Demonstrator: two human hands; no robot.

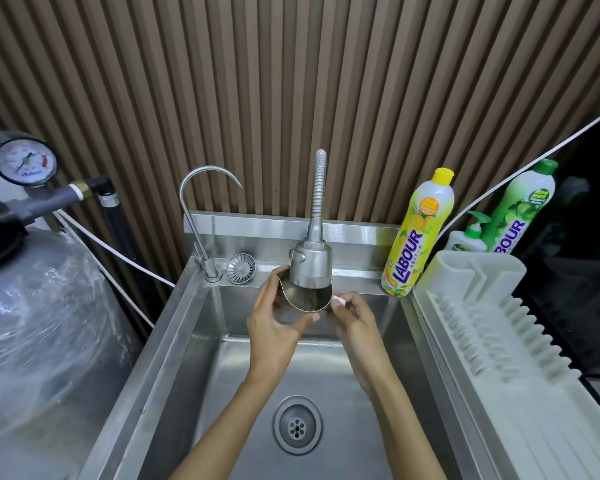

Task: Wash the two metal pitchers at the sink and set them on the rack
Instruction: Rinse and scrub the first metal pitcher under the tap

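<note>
A small metal pitcher (300, 299) is held over the steel sink (201, 341), its open mouth tilted up right under the spray head of the flexible tap (310, 265). Water seems to run into it. My left hand (274, 317) wraps the pitcher's body from the left. At the pitcher's right side, where the handle sits, my right hand (352, 317) grips it. Only one pitcher is in view. The white plastic dish rack (499, 327) stands to the right of the sink with nothing on it.
A thin gooseneck tap (201, 209) and a loose strainer (240, 268) sit on the sink's back ledge. Yellow (418, 237) and green (520, 209) dish soap bottles and a pump bottle (470, 237) stand behind the rack. A wrapped tank (42, 323) with a pressure gauge (23, 161) is left.
</note>
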